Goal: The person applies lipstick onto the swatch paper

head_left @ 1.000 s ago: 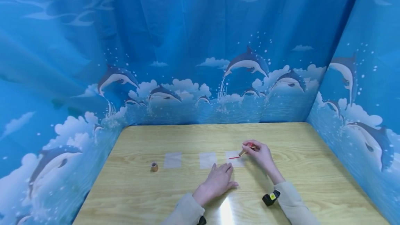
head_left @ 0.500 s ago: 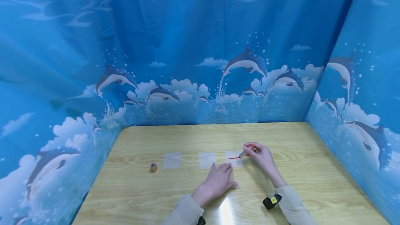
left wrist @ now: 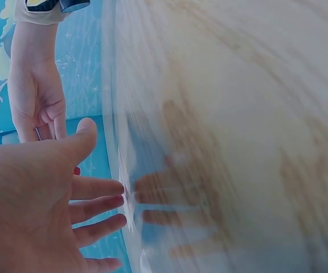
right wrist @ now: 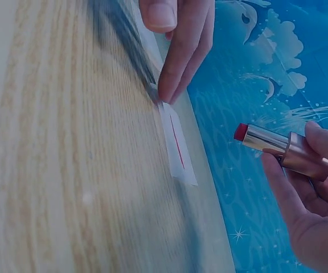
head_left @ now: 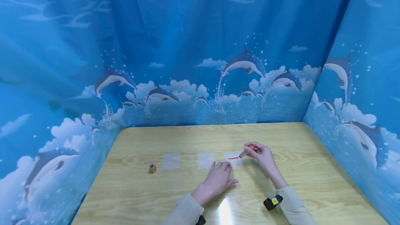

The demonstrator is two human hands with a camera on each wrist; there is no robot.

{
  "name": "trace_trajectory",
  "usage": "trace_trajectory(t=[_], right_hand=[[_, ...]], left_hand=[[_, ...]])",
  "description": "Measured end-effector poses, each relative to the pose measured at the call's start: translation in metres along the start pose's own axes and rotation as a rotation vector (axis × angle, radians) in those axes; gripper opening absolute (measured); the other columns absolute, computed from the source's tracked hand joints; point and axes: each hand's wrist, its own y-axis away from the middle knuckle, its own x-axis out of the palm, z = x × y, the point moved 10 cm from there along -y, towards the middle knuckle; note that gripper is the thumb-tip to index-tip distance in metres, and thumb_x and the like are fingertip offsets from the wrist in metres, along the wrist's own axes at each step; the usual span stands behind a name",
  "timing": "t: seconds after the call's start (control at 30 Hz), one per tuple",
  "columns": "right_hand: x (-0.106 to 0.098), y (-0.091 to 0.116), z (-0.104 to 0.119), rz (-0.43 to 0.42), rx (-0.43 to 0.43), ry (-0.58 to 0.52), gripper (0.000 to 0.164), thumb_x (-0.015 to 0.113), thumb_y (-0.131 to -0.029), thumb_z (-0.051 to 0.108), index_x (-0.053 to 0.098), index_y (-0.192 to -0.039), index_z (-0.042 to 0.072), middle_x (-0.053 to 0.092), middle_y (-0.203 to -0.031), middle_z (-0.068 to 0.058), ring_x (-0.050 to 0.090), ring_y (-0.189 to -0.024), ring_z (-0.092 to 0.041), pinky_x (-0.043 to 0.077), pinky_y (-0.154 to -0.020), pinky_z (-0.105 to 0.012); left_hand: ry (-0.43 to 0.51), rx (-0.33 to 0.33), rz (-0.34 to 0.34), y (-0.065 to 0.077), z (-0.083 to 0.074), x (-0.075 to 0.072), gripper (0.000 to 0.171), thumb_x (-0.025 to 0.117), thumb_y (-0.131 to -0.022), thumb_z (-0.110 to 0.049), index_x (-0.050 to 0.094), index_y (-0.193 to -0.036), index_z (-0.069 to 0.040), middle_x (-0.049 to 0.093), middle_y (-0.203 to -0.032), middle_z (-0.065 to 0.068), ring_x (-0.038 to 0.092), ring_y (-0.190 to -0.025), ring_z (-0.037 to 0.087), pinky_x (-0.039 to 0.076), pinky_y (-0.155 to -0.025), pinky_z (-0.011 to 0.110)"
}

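Observation:
My right hand [head_left: 263,156] pinches a lipstick [right wrist: 279,149] with a gold case between thumb and fingers. Its red tip [right wrist: 241,132] stands off the paper in the right wrist view. On the rightmost white paper square [head_left: 239,163] runs a thin red line [right wrist: 177,141]. My left hand [head_left: 215,180] lies with straight fingers at the near edge of that paper, fingertips touching it. In the left wrist view the fingers [left wrist: 98,230] of the left hand are spread, with nothing held.
Two unmarked paper squares, a middle one [head_left: 205,160] and a left one [head_left: 171,161], lie on the wooden table [head_left: 175,197]. A small round lipstick cap [head_left: 152,168] stands at the left. Blue dolphin-print curtains [head_left: 187,44] enclose the back and sides.
The right hand has shifted very slightly with the lipstick, its tip now by the right end of the red line. The left hand has barely moved, and the head view has drifted a little.

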Motion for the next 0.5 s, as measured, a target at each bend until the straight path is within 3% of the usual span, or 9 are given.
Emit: trace_trajectory(t=[0.3, 0.5], right_hand=[[0.001, 0.001, 0.002, -0.003, -0.013, -0.016, 0.039, 0.072, -0.095, 0.013, 0.062, -0.124, -0.012, 0.068, -0.096, -0.007, 0.068, -0.083, -0.005, 0.061, -0.081, -0.024], [0.003, -0.001, 0.003, -0.006, -0.004, 0.011, 0.038, 0.073, -0.095, 0.015, 0.064, -0.122, -0.010, 0.068, -0.099, -0.007, 0.068, -0.084, -0.005, 0.062, -0.083, -0.028]], left_hand=[[0.052, 0.000, 0.009, 0.008, 0.005, -0.003, 0.068, 0.053, -0.101, -0.052, 0.044, -0.152, -0.009, 0.038, -0.161, 0.009, 0.037, -0.148, 0.028, 0.029, -0.119, 0.060], [0.068, -0.028, -0.008, 0.020, 0.021, -0.009, 0.068, 0.055, -0.100, -0.050, 0.044, -0.153, -0.009, 0.039, -0.160, 0.009, 0.037, -0.147, 0.027, 0.027, -0.120, 0.062]])
